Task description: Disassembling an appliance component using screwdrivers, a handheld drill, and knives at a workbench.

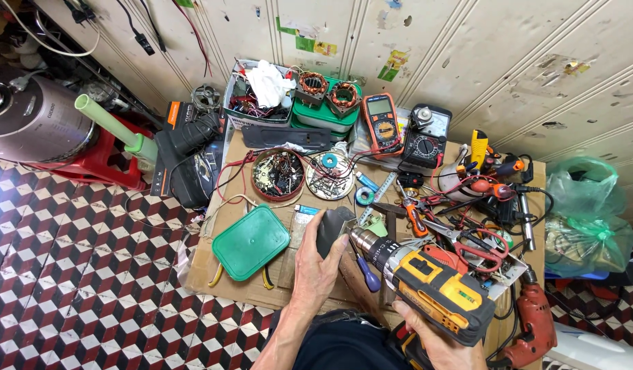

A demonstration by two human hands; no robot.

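The left hand (321, 259) presses a closed grip on a dark grey part (332, 229) on the bench (207, 264), while the right hand (436, 340) – fingers wrapped shut on the yellow cordless drill (426, 284) – aims its chuck up-left at that part, just beside the left grip.

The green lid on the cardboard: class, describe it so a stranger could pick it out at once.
Find the cardboard sheet on the patterned floor. At its left end, left of the left hand, lies the green lid: flat, rounded-square, plain, unlike the round tins of small parts behind it.
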